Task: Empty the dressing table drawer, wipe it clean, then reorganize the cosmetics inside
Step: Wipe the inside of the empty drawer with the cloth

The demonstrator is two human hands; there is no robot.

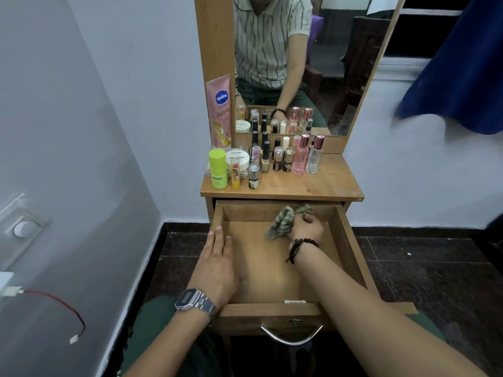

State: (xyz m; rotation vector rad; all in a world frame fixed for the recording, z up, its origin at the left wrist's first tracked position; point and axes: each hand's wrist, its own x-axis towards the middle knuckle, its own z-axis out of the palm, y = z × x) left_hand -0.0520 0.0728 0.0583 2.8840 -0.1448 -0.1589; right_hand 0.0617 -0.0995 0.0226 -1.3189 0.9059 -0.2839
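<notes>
Wiping goes best if the right hand (306, 227) gripping the cloth (283, 220) sweeps corners while the flat left hand (217, 263) steadies the drawer (351, 254).

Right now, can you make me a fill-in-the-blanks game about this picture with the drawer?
1. The right hand holds a crumpled ____ inside the drawer.
2. The left hand rests on the drawer's ____ wall.
3. The cosmetics stand on the tabletop in front of the ____.
4. The left wrist wears a ____.

Missing words: cloth; left; mirror; watch
</notes>
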